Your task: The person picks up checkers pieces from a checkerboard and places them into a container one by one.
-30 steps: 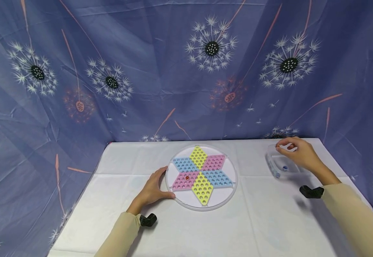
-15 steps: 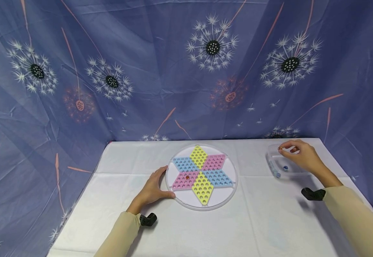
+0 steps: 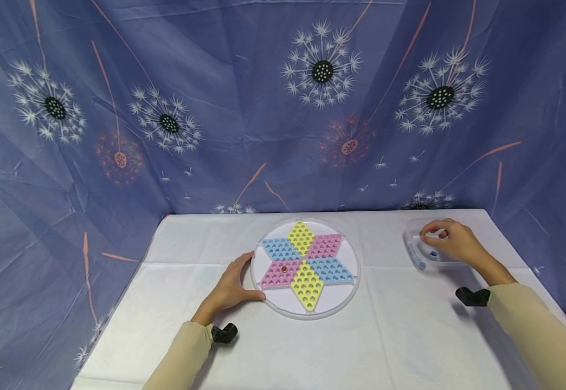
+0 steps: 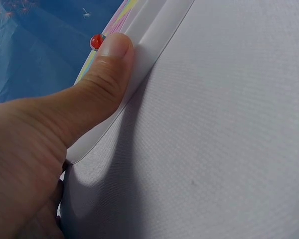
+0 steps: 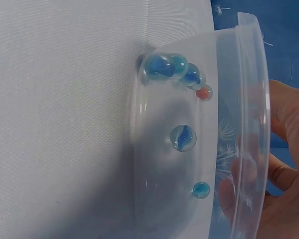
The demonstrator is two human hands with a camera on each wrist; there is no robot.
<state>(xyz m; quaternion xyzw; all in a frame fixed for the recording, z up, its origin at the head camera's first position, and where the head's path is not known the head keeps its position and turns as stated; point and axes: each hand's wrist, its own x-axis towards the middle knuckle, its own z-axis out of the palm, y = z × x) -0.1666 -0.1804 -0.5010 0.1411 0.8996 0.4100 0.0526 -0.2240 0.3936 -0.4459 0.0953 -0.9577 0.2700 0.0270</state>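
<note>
A round white Chinese checkers board (image 3: 329, 303) with a yellow, pink and blue star lies mid-table. One red marble (image 3: 284, 269) sits in its near-left pink section, and the red marble (image 4: 96, 42) also shows past my thumb in the left wrist view. My left hand (image 3: 229, 287) rests against the board's left rim, thumb and fingers spread. At the right, my right hand (image 3: 451, 238) pinches a small orange marble (image 3: 423, 234) over a clear plastic box (image 3: 410, 238). Through the box wall (image 5: 254, 124), the right wrist view shows the right fingers, partly blurred.
Inside the box are a blue marble (image 5: 183, 138), a teal marble (image 5: 201, 189) and a row of several marbles along one wall, with an orange marble (image 5: 204, 92) at its end. White cloth (image 3: 395, 325) covers the table; a blue dandelion-print curtain (image 3: 244, 108) hangs behind.
My right hand has shifted slightly right, then come lower and nearer over the box, still pinching the orange marble. The left hand and board stay put.
</note>
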